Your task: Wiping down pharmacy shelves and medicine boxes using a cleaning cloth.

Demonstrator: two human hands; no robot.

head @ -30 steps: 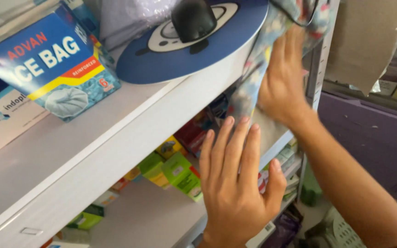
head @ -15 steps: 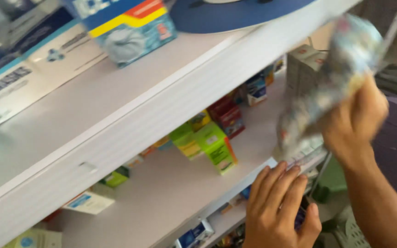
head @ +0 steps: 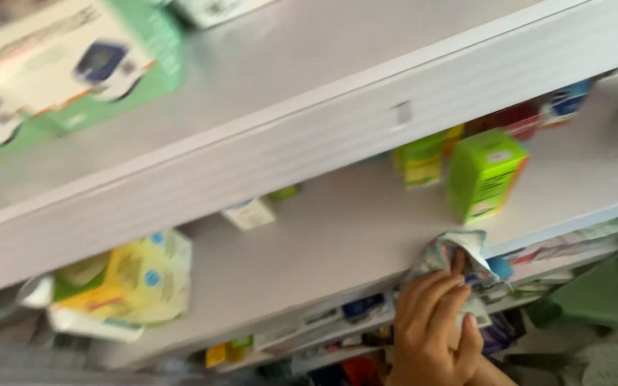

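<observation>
At the front edge of the middle shelf, a crumpled patterned cloth is being pressed down under one hand, whose fingers are lying close together and curled over the bunched fabric; which of the person's hands it is cannot be told from this view, and the other hand is not being shown. The cloth is being judged soft, light and limp, likely to fold and drag instead of keeping any shape, so a flat palm over the bunched middle seems the best hold, with loose corners gathered in so that they are not trailing over the shelf lip. Nothing about it is appearing fragile or slippery. Just behind the cloth, a bright green carton is standing upright, apart from the fabric but near enough to be knocked by a wide sweep. Further back, smaller green and red boxes are being blurred by camera motion. To the left, a yellow soft pack is lying on the same shelf, and a green-and-white box is resting on the shelf above.
</observation>
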